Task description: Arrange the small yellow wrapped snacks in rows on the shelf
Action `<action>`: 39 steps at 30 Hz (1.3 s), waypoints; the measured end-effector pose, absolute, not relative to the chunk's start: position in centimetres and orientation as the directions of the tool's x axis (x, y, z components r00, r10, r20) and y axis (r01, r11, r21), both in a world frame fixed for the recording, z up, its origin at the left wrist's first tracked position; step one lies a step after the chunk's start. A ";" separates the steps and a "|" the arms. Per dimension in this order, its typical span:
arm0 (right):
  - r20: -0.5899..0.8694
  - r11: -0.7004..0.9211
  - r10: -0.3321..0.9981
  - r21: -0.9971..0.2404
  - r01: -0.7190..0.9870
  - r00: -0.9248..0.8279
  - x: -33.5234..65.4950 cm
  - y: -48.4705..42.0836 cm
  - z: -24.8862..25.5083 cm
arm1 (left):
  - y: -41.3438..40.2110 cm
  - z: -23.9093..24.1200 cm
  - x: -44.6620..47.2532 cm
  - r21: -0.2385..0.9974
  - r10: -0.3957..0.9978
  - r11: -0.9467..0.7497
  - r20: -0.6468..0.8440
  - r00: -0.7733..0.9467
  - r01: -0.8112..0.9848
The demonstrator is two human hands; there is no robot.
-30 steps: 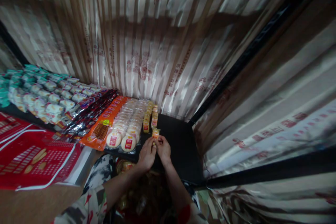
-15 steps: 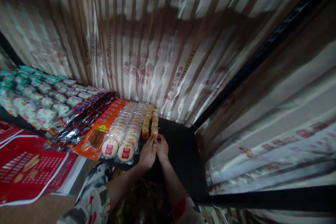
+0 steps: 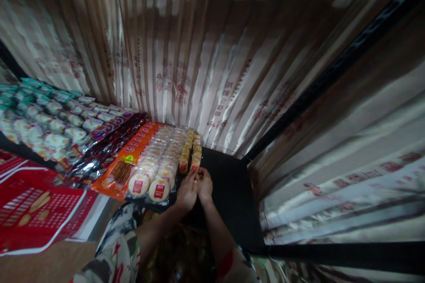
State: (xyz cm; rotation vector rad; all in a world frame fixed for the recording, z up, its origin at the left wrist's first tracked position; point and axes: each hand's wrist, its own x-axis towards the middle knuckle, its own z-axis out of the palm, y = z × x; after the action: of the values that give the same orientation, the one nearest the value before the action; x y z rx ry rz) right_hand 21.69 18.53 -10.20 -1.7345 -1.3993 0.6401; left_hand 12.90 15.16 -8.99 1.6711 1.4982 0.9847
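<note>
My left hand and my right hand are side by side at the near end of a row of small yellow-orange snack packets. The fingers of both are closed around the front packet, partly covering it. A second row of yellow packets stands just to the left. Beyond that lie two rows of round, white, clear-wrapped rice crackers with red labels.
An orange snack bag lies left of the crackers, then dark shiny packets and many white-and-green packets. A red bag sits at the near left. Printed sheeting backs the black shelf; a dark post stands right.
The view has shifted slightly. Both hands stay at the near end of the right packet row, whose front packets now sit tilted a little differently.
</note>
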 end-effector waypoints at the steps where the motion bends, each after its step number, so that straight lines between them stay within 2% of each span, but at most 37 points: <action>1: 0.100 -0.062 0.960 -0.835 0.546 0.261 21.7 18.4 -10.1 | 15.0 -8.8 12.8 0.866 0.994 -0.112 0.100 0.051 0.487; 7: 0.143 -0.067 0.924 -0.853 0.517 0.355 21.0 15.6 -9.1 | 11.5 -8.0 11.7 0.859 0.988 -0.133 0.151 0.004 0.495; 11: 0.099 -0.042 0.932 -0.926 0.375 0.348 19.8 11.1 -8.9 | 5.5 -8.8 9.9 0.874 0.982 -0.186 0.180 0.057 0.449; 13: 0.061 -0.046 0.955 -0.937 0.345 0.292 19.1 8.3 -9.1 | 2.4 -9.8 8.5 0.882 0.984 -0.171 0.133 0.115 0.440; 15: 0.052 -0.030 0.979 -0.918 0.395 0.197 18.4 5.5 -9.7 | 0.0 -11.3 7.0 0.863 0.987 -0.105 0.030 0.157 0.494; 18: 0.030 0.027 1.000 -0.855 0.518 -0.003 17.3 2.0 -11.6 | -1.9 -13.4 4.8 0.739 0.970 0.079 -0.211 0.119 0.669; 20: -0.054 0.025 0.991 -0.814 0.580 -0.119 16.6 0.4 -13.2 | -2.3 -14.4 3.8 0.630 0.945 0.177 -0.324 0.049 0.756; 23: -0.191 -0.021 0.958 -0.790 0.613 -0.213 15.4 -1.1 -15.4 | -2.4 -15.0 3.4 0.553 0.932 0.191 -0.361 0.026 0.811; 26: -0.226 -0.031 0.935 -0.819 0.573 -0.273 14.6 -1.3 -16.6 | -1.8 -14.6 4.0 0.551 0.947 0.140 -0.318 0.053 0.823; 28: -0.211 -0.022 0.942 -0.815 0.579 -0.260 14.5 -0.8 -16.9 | -0.9 -14.3 4.6 0.583 0.956 0.152 -0.291 0.030 0.798; 31: -0.176 -0.024 0.969 -0.766 0.643 -0.174 14.8 0.6 -17.1 | 1.1 -14.2 4.9 0.624 0.948 0.259 -0.311 -0.069 0.737; 39: -0.196 -0.075 0.977 -0.693 0.717 -0.088 15.3 4.0 -18.1 | 5.3 -16.5 3.7 0.634 0.891 0.440 -0.395 -0.222 0.636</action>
State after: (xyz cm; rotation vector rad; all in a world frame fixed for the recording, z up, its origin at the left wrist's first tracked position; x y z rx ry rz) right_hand 15.26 4.02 -18.14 -1.8227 -1.8367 0.9621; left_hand 3.75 5.34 -16.46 1.2836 1.9552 0.4402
